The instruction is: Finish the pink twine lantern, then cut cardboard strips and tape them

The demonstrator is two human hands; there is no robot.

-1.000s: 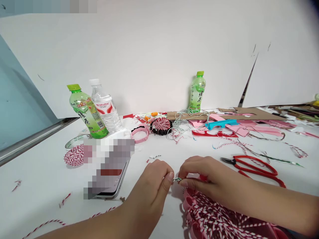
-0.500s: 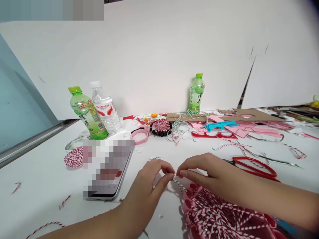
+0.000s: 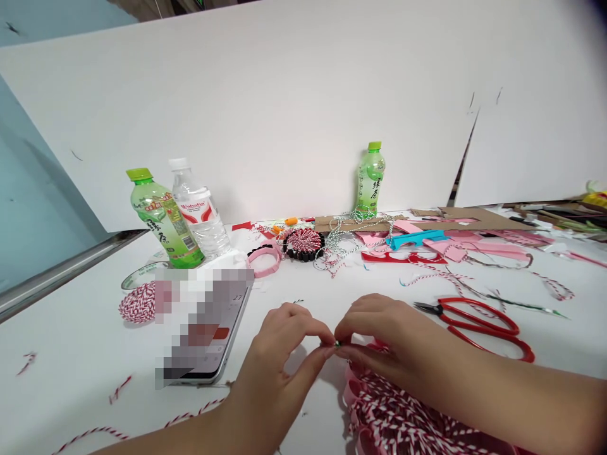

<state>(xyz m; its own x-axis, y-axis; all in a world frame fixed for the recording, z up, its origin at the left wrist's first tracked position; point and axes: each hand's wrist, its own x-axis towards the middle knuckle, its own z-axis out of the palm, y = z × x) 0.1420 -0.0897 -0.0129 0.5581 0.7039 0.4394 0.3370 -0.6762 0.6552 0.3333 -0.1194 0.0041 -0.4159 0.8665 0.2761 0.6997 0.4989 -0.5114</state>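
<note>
My left hand [image 3: 294,354] and my right hand [image 3: 379,335] meet fingertip to fingertip above the white table. Both are closed in a pinch on a green-and-white twisted string [image 3: 337,344], of which only a tiny bit shows between the fingers. Below my right hand lies a round piece of red-and-white twisted cord [image 3: 408,411] edged with pink loops [image 3: 353,392]. My right hand and forearm cover part of it. To the right of that hand lie red-handled scissors [image 3: 484,322], slightly apart.
A phone [image 3: 232,322] lies left of my hands, near a coil of red-and-white cord [image 3: 138,303]. Two bottles, green tea [image 3: 165,221] and water [image 3: 202,215], stand behind it. Farther back are a black-edged cord disc [image 3: 304,244], tangled string [image 3: 351,230] and another tea bottle [image 3: 371,180].
My right hand has come in to the left and closed its fingertips on the string beside my left hand's. More of the scissors shows now. The view has shifted slightly.
</note>
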